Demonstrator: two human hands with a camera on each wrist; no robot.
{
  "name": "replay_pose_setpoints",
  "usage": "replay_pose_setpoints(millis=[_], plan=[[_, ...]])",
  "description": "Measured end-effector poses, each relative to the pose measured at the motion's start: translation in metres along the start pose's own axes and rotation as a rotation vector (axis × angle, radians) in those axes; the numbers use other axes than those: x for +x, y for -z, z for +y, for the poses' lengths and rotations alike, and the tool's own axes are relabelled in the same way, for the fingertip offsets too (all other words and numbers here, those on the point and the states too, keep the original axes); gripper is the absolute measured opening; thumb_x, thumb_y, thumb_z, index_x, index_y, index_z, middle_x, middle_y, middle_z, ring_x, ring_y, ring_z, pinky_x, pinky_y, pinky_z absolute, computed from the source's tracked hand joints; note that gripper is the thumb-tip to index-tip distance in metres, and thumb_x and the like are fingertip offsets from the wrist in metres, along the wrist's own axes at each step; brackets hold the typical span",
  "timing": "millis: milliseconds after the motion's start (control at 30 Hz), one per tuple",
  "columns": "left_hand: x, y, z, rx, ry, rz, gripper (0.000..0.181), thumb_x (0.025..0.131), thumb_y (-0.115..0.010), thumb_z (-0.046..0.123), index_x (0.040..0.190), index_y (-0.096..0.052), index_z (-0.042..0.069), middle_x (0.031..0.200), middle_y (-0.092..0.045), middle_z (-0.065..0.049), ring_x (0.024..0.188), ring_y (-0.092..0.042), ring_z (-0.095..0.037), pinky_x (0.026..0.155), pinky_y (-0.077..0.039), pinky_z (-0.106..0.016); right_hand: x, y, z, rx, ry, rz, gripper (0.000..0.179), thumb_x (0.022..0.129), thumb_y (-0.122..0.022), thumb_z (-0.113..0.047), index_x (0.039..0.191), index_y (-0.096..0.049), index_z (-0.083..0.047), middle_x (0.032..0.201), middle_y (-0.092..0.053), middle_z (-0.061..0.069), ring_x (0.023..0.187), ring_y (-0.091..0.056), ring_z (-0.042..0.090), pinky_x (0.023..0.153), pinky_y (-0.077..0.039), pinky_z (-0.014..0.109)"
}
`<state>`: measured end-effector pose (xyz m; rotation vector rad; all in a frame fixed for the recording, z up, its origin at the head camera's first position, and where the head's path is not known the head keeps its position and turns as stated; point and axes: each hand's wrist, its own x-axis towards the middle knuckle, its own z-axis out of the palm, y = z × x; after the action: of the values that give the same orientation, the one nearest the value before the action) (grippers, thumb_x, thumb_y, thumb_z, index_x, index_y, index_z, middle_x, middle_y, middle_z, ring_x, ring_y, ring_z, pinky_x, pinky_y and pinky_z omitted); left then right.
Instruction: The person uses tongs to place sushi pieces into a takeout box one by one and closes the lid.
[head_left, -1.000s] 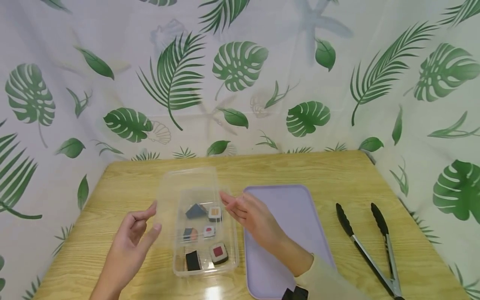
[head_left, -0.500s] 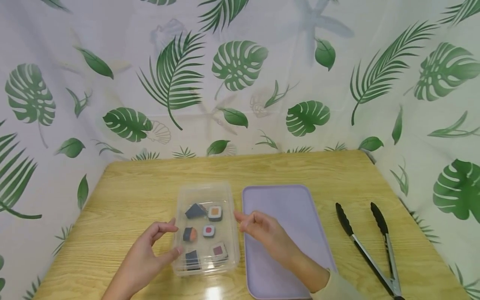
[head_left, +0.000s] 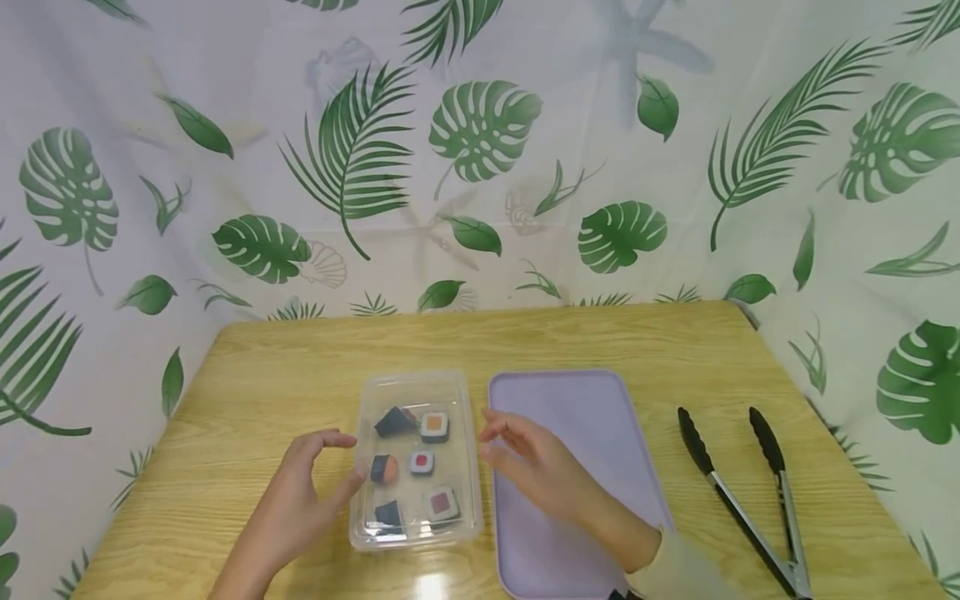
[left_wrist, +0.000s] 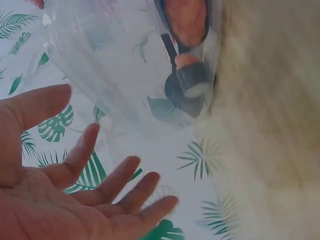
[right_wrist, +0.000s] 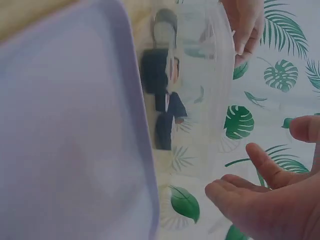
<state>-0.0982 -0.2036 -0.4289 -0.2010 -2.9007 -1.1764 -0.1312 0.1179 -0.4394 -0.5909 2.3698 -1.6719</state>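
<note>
A clear plastic container (head_left: 408,390) lies on the table with its lid on. Through the lid show several toy sushi pieces, among them a roll with an orange centre (head_left: 434,426), a small roll with a red centre (head_left: 422,462) and a dark triangular piece (head_left: 393,422). My left hand (head_left: 300,492) is at the container's left side, thumb and fingers spread and holding nothing; the left wrist view shows its fingers (left_wrist: 117,177) apart from the plastic. My right hand (head_left: 551,475) hovers off the right side, above the tray's edge, its fingers relaxed and gripping nothing.
Right of the container lies a flat lilac tray (head_left: 570,400), partly under my right arm. Black-tipped metal tongs (head_left: 738,517) lie spread farther right. A leaf-patterned cloth (head_left: 480,167) hangs behind the wooden table (head_left: 270,367).
A second ago the transparent lid was raised over the container's left part, between my hands. It came down to the right onto the container, and both hands have since let go.
</note>
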Motion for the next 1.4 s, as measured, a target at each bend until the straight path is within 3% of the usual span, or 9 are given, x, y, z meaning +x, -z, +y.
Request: replay_pose_setpoints(millis=[67, 133, 233, 400, 533, 933, 1200, 1300, 1400], plan=[[0.013, -0.002, 0.001, 0.065, -0.115, 0.081, 0.045, 0.102, -0.072, 0.033, 0.137, -0.06, 0.009, 0.158, -0.043, -0.024, 0.147, -0.04, -0.05, 0.113, -0.04, -0.077, 0.012, 0.002, -0.005, -0.173, 0.024, 0.028, 0.039, 0.108, -0.06, -0.028, 0.138, -0.06, -0.003, 0.167, -0.038, 0.019, 0.158, -0.033, 0.038, 0.128, -0.033, 0.06], [0.029, -0.005, 0.001, 0.136, -0.221, 0.124, 0.049, 0.103, -0.07, 0.033, 0.143, -0.057, 0.008, 0.164, -0.037, -0.024, 0.15, -0.035, -0.051, 0.115, -0.037, -0.078, 0.026, 0.002, -0.008, -0.345, 0.044, 0.039, 0.053, 0.109, -0.057, -0.036, 0.152, -0.051, -0.006, 0.172, -0.03, 0.015, 0.162, -0.024, 0.035, 0.129, -0.029, 0.063], [0.052, -0.013, 0.001, 0.264, -0.306, 0.088, 0.06, 0.108, -0.06, 0.041, 0.156, -0.046, 0.008, 0.173, -0.024, -0.018, 0.159, -0.022, -0.047, 0.123, -0.024, -0.076, 0.051, -0.006, -0.007, -0.536, 0.072, -0.005, 0.068, 0.111, -0.048, -0.045, 0.165, -0.032, -0.007, 0.177, -0.014, 0.015, 0.166, -0.008, 0.033, 0.132, -0.021, 0.063], [0.075, -0.028, -0.004, 0.394, -0.254, -0.089, 0.078, 0.111, -0.037, 0.06, 0.169, -0.022, 0.011, 0.178, -0.009, -0.01, 0.166, -0.002, -0.038, 0.13, -0.002, -0.073, 0.078, -0.024, 0.002, -0.717, 0.086, -0.102, 0.075, 0.113, -0.035, -0.052, 0.169, -0.014, -0.006, 0.177, -0.002, 0.016, 0.166, 0.004, 0.034, 0.136, -0.008, 0.061], [0.079, -0.032, -0.011, 0.384, -0.205, -0.129, 0.08, 0.11, -0.033, 0.062, 0.17, -0.015, 0.011, 0.178, -0.009, -0.01, 0.166, -0.001, -0.034, 0.13, 0.001, -0.073, 0.086, -0.034, 0.007, -0.815, 0.052, -0.138, 0.08, 0.112, -0.028, -0.06, 0.17, -0.009, -0.009, 0.178, 0.0, 0.012, 0.166, 0.007, 0.031, 0.135, -0.006, 0.063], [0.079, -0.039, -0.02, 0.434, -0.209, -0.13, 0.083, 0.111, -0.031, 0.063, 0.169, -0.01, 0.009, 0.178, 0.0, -0.009, 0.166, -0.004, -0.033, 0.13, -0.002, -0.072, 0.088, -0.042, 0.012, -0.929, 0.022, -0.182, 0.088, 0.108, -0.023, -0.068, 0.17, -0.005, -0.008, 0.178, 0.008, 0.013, 0.166, 0.008, 0.03, 0.136, -0.006, 0.062], [0.08, -0.04, -0.02, 0.413, -0.196, -0.151, 0.081, 0.111, -0.03, 0.062, 0.17, -0.009, 0.01, 0.178, 0.001, -0.01, 0.166, -0.004, -0.032, 0.131, 0.0, -0.071, 0.088, -0.042, 0.011, -0.907, 0.011, -0.195, 0.09, 0.108, -0.028, -0.068, 0.17, -0.003, -0.008, 0.177, 0.013, 0.011, 0.166, 0.009, 0.03, 0.136, -0.014, 0.058], [0.079, -0.04, -0.02, 0.409, -0.195, -0.136, 0.078, 0.112, -0.032, 0.058, 0.17, -0.011, 0.01, 0.178, -0.003, -0.011, 0.166, -0.005, -0.034, 0.131, -0.002, -0.072, 0.088, -0.042, 0.012, -0.877, 0.017, -0.177, 0.089, 0.108, -0.03, -0.067, 0.17, -0.004, -0.009, 0.177, 0.012, 0.01, 0.166, 0.008, 0.029, 0.136, -0.014, 0.058], [0.074, -0.039, -0.02, 0.418, -0.205, -0.082, 0.071, 0.113, -0.038, 0.051, 0.168, -0.023, 0.009, 0.177, -0.015, -0.013, 0.166, -0.009, -0.035, 0.131, -0.006, -0.071, 0.083, -0.043, 0.013, -0.854, 0.031, -0.149, 0.083, 0.109, -0.036, -0.061, 0.17, -0.014, -0.009, 0.178, 0.004, 0.014, 0.166, 0.004, 0.033, 0.135, -0.014, 0.061]])
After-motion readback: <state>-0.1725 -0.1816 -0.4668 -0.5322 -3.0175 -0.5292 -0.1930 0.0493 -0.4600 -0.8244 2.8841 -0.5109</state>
